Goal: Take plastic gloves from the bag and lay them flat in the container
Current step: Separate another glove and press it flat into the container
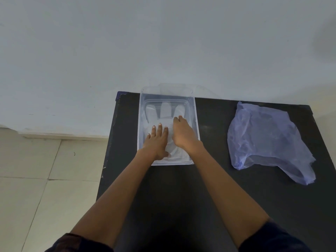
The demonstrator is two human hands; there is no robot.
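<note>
One clear container [195, 113] sits mid-frame on the black worktop [214, 179], with what looks like one whitish plastic glove [165, 110] spread flat inside, though maybe more are stacked. One bluish bag [269, 139] lies at the right. Left hand [157, 140] presses palm-down, fingers spread; right hand [181, 132] rests on the glove, fingers curled. No readable writing anywhere.

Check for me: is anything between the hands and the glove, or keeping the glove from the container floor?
Nothing visible. The left hand and the right hand both press directly on the glove, which already lies spread inside the clear container. The bag sits apart on the table, to the right.
</note>
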